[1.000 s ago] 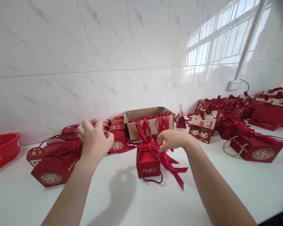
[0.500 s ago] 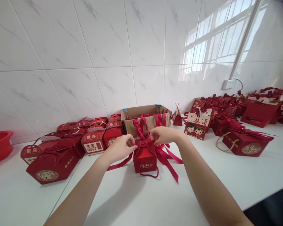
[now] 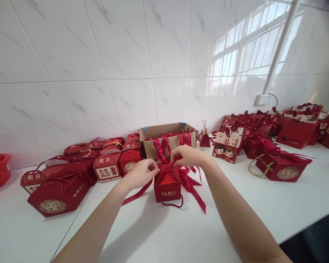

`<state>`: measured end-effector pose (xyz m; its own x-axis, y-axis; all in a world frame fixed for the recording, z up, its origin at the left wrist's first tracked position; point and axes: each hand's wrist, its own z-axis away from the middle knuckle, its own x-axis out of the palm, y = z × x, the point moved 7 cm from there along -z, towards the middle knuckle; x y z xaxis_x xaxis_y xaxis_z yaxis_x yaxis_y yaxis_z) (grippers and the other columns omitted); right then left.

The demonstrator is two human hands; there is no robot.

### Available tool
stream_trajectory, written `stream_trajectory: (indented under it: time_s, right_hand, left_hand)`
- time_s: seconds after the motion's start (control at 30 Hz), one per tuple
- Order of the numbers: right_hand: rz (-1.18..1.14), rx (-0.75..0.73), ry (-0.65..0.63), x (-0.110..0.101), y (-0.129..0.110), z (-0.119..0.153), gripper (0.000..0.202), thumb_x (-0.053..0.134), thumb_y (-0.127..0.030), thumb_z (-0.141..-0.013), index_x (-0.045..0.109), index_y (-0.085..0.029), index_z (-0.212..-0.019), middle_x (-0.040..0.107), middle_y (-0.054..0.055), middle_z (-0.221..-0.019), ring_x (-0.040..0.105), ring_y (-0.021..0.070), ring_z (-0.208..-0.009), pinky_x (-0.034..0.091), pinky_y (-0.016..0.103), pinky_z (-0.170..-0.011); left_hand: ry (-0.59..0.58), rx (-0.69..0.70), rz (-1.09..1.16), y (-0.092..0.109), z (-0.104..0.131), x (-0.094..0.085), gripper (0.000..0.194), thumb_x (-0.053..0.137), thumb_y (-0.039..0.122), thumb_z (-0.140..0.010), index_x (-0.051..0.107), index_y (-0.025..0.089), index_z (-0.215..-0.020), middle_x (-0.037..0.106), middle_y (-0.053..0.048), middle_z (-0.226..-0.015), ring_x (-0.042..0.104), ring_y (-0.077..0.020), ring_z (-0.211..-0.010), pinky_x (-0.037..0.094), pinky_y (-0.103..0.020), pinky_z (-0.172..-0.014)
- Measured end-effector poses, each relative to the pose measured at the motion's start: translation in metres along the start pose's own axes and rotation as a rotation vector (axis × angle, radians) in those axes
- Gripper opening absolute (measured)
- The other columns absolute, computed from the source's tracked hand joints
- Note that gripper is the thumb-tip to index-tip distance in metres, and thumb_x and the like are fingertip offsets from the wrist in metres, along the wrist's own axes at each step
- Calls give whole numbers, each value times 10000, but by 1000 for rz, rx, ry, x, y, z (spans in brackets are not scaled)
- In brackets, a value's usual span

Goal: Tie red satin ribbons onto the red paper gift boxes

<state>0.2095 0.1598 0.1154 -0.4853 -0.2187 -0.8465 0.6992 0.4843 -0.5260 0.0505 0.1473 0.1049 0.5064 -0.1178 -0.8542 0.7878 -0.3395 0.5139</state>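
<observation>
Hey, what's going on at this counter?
Someone is working with bare hands on a small red gift box that stands upright on the white counter. The left hand is at its left top edge, the right hand at the top right; whether they grip it is hard to tell. Red ribbon trails out on both sides. Behind sits a cardboard box with ribbons hanging over its front, and more red boxes stand to either side.

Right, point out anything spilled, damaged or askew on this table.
Nothing looks spilled or damaged. Only the ribbon at the middle box looks untidy: its long tails stray loosely to both sides.
</observation>
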Motion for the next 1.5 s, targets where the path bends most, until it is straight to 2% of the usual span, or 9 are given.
stream_trajectory:
  time_s: [0.13, 0.3, 0.5, 0.7, 0.9, 1.1, 1.3, 1.4, 1.5]
  right_hand:
    - [-13, -37, -4, 1, -5, 0, 114, 643, -285, -750, 684, -190, -798, 649, 1, -771, 529, 110, -643, 371, 210, -533]
    - [8, -48, -13, 5, -6, -3, 83, 652, -264, -731, 685, -196, -765, 641, -15, -757, 513, 101, -622, 357, 214, -529]
    - [65, 46, 28, 5, 4, -7, 253, 535, -326, -833, 554, -175, -631, 515, -22, -609, 423, 96, -543, 306, 237, -514]
    - [101, 170, -22, 10, 17, -9, 382, 467, -400, -872, 439, -180, -562, 377, -31, -527, 298, 85, -449, 231, 258, -459]
    - [129, 241, -147, 18, 24, -6, 361, 506, -432, -845, 539, -181, -587, 495, -1, -579, 396, 103, -463, 278, 263, -467]
    - [161, 250, -163, 18, 22, -3, 286, 559, -439, -812, 547, -194, -666, 563, 2, -677, 450, 112, -519, 313, 256, -482]
    - [191, 309, -156, 17, 28, -5, 463, 493, -518, -839, 427, -181, -529, 452, 3, -549, 389, 110, -453, 285, 272, -465]
    - [163, 279, -120, 10, 27, -2, 454, 461, -556, -843, 488, -183, -585, 469, 3, -580, 402, 117, -486, 281, 264, -468]
    - [70, 171, -63, 0, 20, 2, 389, 566, -584, -765, 552, -198, -719, 514, -8, -664, 427, 116, -555, 295, 243, -474]
  left_hand:
    - [34, 42, 0, -3, 0, -4, 244, 421, 427, -836, 521, 210, -784, 638, -19, -796, 571, -178, -699, 405, -275, -589]
    - [42, 51, 53, -5, -1, -4, 194, 430, 399, -829, 490, 219, -786, 600, 4, -723, 551, -157, -644, 400, -259, -565]
    - [120, 37, 17, -1, -2, -11, 156, 511, 363, -772, 531, 208, -782, 552, -2, -721, 536, -158, -661, 406, -256, -563]
    - [161, 79, -58, 2, -3, -12, 100, 532, 303, -759, 567, 209, -754, 577, -25, -825, 561, -181, -767, 444, -281, -662]
    - [54, 26, -103, -6, -2, -6, 130, 528, 319, -773, 631, 240, -780, 591, -37, -900, 585, -206, -827, 441, -282, -658]
    - [17, 29, -193, -7, 5, -2, 140, 516, 290, -778, 653, 267, -763, 589, -38, -916, 582, -215, -812, 422, -289, -636]
    - [47, 53, -157, -4, 4, -7, 148, 515, 293, -794, 658, 258, -809, 568, -42, -909, 579, -202, -808, 428, -288, -651]
    - [123, 80, -138, 2, 6, -16, 160, 485, 262, -809, 629, 263, -879, 564, -28, -930, 578, -187, -818, 433, -289, -670]
    - [168, 76, -100, 5, 8, -21, 178, 513, 257, -788, 534, 263, -965, 574, -10, -932, 577, -177, -811, 428, -275, -636]
